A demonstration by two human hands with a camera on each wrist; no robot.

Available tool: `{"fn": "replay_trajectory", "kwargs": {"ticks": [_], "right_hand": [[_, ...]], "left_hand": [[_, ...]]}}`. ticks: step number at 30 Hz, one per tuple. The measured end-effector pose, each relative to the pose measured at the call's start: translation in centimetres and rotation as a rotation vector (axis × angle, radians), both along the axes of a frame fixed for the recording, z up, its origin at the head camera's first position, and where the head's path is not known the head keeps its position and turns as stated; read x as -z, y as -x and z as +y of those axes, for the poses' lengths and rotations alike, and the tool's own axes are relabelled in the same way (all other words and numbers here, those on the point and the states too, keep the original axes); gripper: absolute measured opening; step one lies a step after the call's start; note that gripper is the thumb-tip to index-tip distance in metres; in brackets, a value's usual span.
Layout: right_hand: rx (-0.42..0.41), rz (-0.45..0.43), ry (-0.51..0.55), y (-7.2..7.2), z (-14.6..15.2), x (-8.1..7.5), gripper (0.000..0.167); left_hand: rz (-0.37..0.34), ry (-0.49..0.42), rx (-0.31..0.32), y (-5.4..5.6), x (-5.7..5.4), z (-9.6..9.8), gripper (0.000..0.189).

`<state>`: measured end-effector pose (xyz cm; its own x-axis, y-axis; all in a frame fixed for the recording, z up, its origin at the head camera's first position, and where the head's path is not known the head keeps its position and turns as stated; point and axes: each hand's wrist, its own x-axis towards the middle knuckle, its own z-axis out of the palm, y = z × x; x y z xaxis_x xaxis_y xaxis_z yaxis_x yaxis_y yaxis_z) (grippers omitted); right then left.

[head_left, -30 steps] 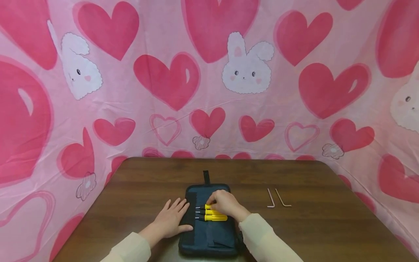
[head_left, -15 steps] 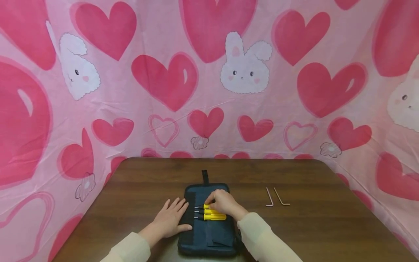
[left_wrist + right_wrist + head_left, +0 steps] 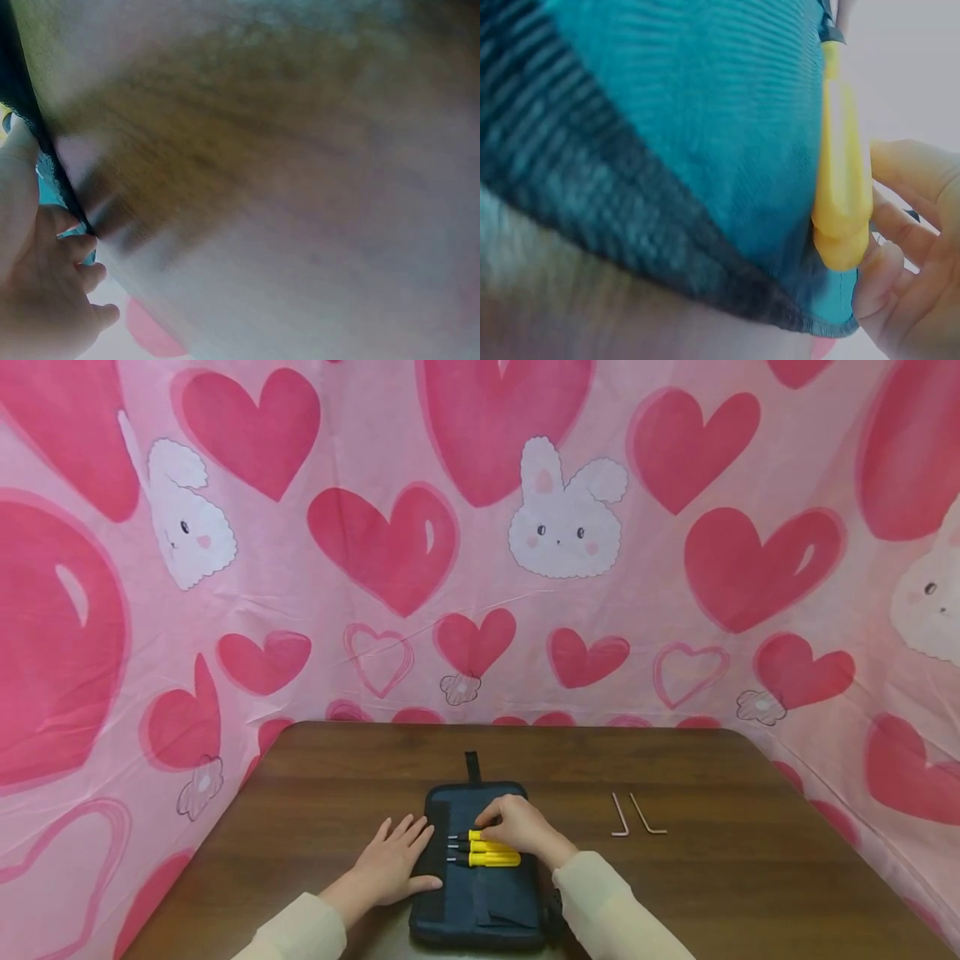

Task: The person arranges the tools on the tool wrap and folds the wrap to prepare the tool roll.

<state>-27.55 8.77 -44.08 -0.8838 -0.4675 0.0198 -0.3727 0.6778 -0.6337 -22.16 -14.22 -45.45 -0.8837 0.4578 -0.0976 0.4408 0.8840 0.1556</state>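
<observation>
A dark tool case [image 3: 450, 906] lies unfolded on the table in the head view. Three screwdrivers with yellow handles lie across it, their tips pointing left; the nearest screwdriver [image 3: 495, 860] shows most fully. With thumb and fingertips, my right hand [image 3: 517, 823] pinches the handle of the farthest screwdriver [image 3: 475, 836], hiding its handle end. My left hand [image 3: 386, 864] lies flat, fingers spread, its fingertips and thumb on the case's left edge. One yellow handle [image 3: 844, 172] stands out beside the right hand [image 3: 919, 247] in the right wrist view.
Two L-shaped hex keys, the left key [image 3: 620, 815] and the right key [image 3: 645, 815], lie on the brown table [image 3: 720, 868] right of the case. A black strap [image 3: 472, 767] extends from the case's far edge. Pink heart-patterned cloth [image 3: 480, 585] hangs behind the table.
The head view shifts slightly. Both hands, the screwdrivers and the tool case stay in nearly the same places, and the right hand keeps its pinch.
</observation>
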Motion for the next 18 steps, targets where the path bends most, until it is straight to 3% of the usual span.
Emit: {"fn": "replay_trajectory", "kwargs": {"ticks": [6, 18], "right_hand": [[0.021, -0.010, 0.110, 0.2, 1.2, -0.4, 0.021], [0.049, 0.051, 0.167, 0.7, 3.8, -1.5, 0.022]], "left_hand": [[-0.003, 0.008, -0.007, -0.2, -0.3, 0.1, 0.082], [0.015, -0.004, 0.002, -0.3, -0.2, 0.1, 0.082]]}}
